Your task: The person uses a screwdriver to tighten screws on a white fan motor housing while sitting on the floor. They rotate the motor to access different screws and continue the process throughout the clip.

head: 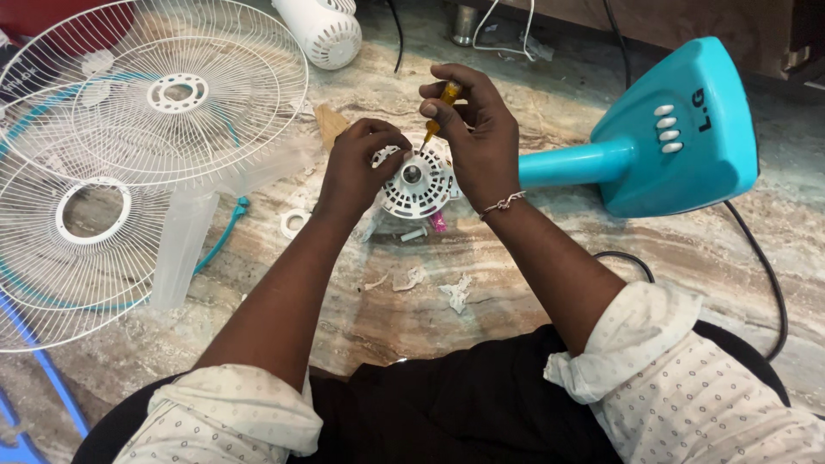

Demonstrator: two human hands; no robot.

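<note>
From the head view I see my left hand (357, 163) gripping the left edge of the white fan motor housing (418, 185), which sits mid-floor; my right hand (481, 129) is closed around an amber-handled screwdriver (440, 107), its tip at the housing's upper rim. The turquoise fan base (675, 129) lies right; two white wire grilles (146, 94) lie far left.

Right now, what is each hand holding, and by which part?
The right hand pinches a small screwdriver by its amber handle, tip down at the white motor housing. The left hand grips that housing at its left rim.
</note>
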